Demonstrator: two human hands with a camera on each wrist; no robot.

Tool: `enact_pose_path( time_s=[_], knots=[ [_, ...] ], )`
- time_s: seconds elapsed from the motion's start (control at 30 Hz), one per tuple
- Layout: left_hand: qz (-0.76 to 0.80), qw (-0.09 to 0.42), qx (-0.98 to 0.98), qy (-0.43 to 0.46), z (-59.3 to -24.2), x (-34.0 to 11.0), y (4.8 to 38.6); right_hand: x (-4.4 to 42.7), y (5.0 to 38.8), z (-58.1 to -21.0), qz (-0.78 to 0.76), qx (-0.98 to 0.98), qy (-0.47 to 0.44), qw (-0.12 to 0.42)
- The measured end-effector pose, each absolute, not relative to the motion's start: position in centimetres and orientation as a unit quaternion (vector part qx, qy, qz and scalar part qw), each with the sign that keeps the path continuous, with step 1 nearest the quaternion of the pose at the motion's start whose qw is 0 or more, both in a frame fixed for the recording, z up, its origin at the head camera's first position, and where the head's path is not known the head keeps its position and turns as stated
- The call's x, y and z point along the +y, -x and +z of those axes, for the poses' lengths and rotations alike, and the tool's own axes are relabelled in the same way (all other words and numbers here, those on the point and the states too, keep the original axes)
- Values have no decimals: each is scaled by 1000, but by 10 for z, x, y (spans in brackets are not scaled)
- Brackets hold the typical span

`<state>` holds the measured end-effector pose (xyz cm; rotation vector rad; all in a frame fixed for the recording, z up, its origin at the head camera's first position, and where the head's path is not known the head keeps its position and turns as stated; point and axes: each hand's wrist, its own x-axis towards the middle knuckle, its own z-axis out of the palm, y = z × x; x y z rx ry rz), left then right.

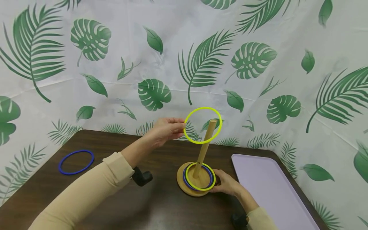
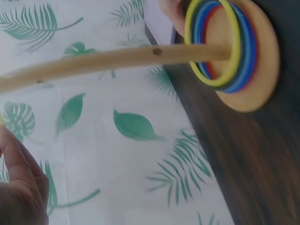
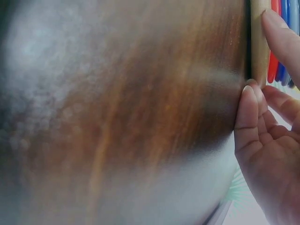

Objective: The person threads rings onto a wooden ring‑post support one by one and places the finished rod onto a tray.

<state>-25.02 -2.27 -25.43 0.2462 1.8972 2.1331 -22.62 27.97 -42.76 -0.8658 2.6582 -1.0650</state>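
Observation:
My left hand [image 1: 169, 131] pinches a yellow ring [image 1: 204, 108] at its left edge. The ring is up around the top of a wooden peg [image 1: 202, 153], as seen from the head, though whether the peg passes through it I cannot tell. The peg rises, tilted, from a round wooden base [image 1: 182, 182]. My right hand [image 1: 227, 183] holds the base's right edge, thumb and fingers against its rim in the right wrist view. Stacked round the peg's foot are several rings: a yellow ring [image 2: 236, 37] on top, with blue [image 2: 253, 54] and red [image 3: 272, 70] ones below.
A blue ring [image 1: 76, 172] lies flat on the dark wooden table [image 1: 161, 204] at the left. To the right of the stand is a pale purple tray [image 1: 267, 185]. Behind the table hangs a leaf-patterned cloth [image 1: 120, 41].

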Motion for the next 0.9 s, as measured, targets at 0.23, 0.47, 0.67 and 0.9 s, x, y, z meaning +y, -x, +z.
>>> enact_pose_path(
  time_s=[0.23,0.47,0.67,0.9],
  knots=[
    [734,157,656,-75,-264,2,252,279,225,-426,-350,895,264,80],
    [703,192,684,-41,-316,9,255,279,226,-426,-346,895,271,79],
    [675,203,709,-5,-365,9,257,278,225,-426,-337,903,257,75],
    [638,192,746,-8,-386,12,257,277,225,-426,-344,897,267,71]
  ],
)
